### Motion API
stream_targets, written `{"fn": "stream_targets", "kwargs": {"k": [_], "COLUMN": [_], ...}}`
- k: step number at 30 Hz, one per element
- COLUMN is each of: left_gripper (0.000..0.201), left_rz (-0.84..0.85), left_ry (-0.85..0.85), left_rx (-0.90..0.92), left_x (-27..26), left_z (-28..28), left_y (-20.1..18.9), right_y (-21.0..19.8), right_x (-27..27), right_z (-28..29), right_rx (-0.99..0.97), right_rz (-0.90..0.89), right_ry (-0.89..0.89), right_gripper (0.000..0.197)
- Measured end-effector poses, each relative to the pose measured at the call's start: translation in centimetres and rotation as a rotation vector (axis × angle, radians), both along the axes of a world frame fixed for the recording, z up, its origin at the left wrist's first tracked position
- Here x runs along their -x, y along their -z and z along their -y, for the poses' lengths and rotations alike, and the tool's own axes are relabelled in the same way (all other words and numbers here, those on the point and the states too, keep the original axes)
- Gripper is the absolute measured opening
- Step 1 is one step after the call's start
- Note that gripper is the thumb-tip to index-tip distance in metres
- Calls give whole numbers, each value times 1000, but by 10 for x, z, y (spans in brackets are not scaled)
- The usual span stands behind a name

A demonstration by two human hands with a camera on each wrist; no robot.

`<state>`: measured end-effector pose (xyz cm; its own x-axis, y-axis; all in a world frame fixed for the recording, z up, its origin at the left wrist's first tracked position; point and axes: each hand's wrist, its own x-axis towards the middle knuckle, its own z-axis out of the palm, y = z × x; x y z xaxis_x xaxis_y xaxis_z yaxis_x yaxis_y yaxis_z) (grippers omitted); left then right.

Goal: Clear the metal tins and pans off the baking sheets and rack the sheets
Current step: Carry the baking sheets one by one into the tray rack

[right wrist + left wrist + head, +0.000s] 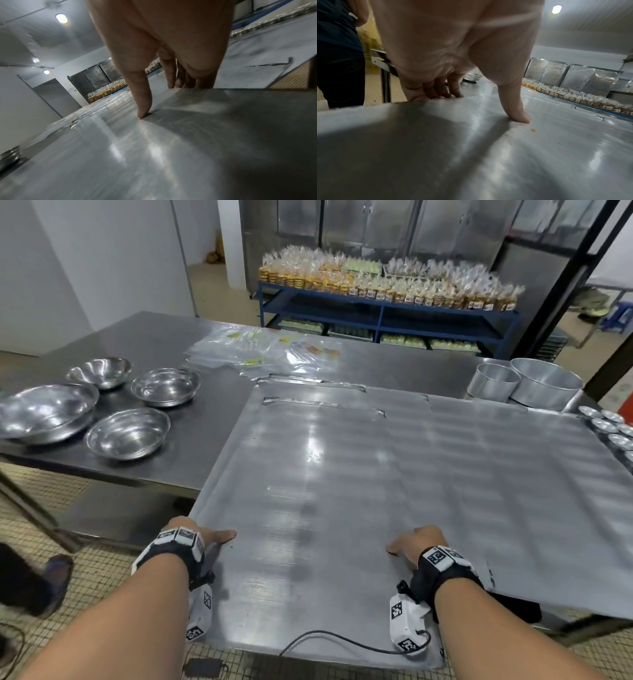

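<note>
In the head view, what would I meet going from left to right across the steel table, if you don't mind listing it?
Four steel bowls → clear plastic bags → bare baking sheet held by both hands → two round cake tins → small tart tins.

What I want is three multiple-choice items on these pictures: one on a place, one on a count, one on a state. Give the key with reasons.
1. Where do the bowls stand?
A. On the table, left of the sheet
B. On the blue shelf
C. On the floor

2. How many bowls are there?
A. Two
B. Four
C. Six

3. What are the hands doing?
A. Both hang free
B. Only the left holds a bowl
C. Left hand and right hand both grip the sheet

Key: 1 A, the head view shows them on the table beside the sheet; 2 B, four can be counted; 3 C, thumbs lie on top and fingers curl under the edges.
</note>
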<state>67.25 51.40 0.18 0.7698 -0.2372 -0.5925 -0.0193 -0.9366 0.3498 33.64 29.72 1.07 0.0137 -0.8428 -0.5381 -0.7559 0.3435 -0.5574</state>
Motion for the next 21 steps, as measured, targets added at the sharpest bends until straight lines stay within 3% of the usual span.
{"fn": "stream_targets", "kwargs": {"k": [7,14,21], "left_gripper": [94,131,115], "left_rz": [51,128,144], "left_ry": [-11,-44,-69], "left_rx": [-5,4,-34], "left_x": [-34,-67,-69], "left_z": [11,26,48], "left_y": [5,41,31], "right_y": [10,8,18], "right_x": [-37,-61,-82], "right_z": [2,7,33], "right_rx": [60,99,82], "right_rz": [13,46,34], "right_ry": [-40,3,1], "right_gripper": [46,80,72]}}
